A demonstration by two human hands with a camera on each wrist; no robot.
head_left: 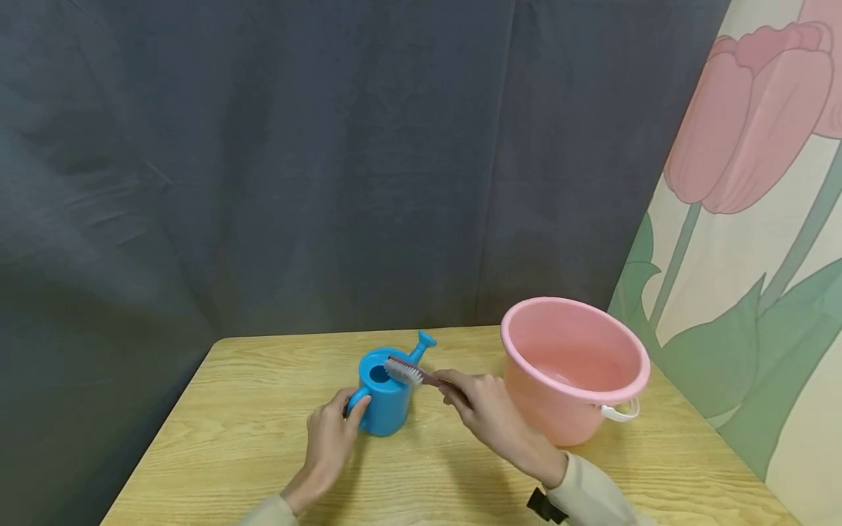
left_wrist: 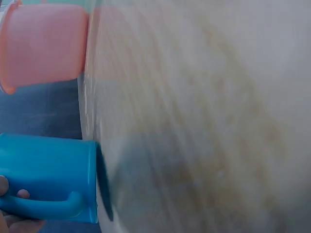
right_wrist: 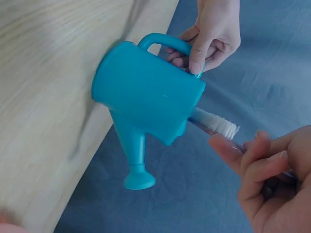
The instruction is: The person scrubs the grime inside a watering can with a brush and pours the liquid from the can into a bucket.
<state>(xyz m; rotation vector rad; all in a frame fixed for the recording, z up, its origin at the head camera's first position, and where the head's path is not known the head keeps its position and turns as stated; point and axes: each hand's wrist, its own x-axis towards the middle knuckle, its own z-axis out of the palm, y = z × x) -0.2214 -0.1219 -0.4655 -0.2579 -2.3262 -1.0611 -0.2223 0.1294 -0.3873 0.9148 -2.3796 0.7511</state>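
A blue watering can (head_left: 389, 410) stands on the wooden table, its sprinkler spout pointing away to the right. My left hand (head_left: 327, 438) grips the can's loop handle; in the right wrist view the thumb of this left hand (right_wrist: 218, 39) lies over the handle's upper end. Between the fingers of my right hand (head_left: 490, 413) is the handle of a scrubbing brush (head_left: 404, 371) with white bristles. The brush head is at the can's top opening, partly covering it in the head view. In the right wrist view the brush's tip (right_wrist: 216, 122) is partly hidden by the can's rim.
To the right of my right hand stands a pink bucket (head_left: 549, 416) with a white handle (head_left: 620, 413). A dark curtain (head_left: 355, 168) hangs behind the table (head_left: 250, 387). On the right, a wall (head_left: 710, 329) painted with tulips runs along the table's side.
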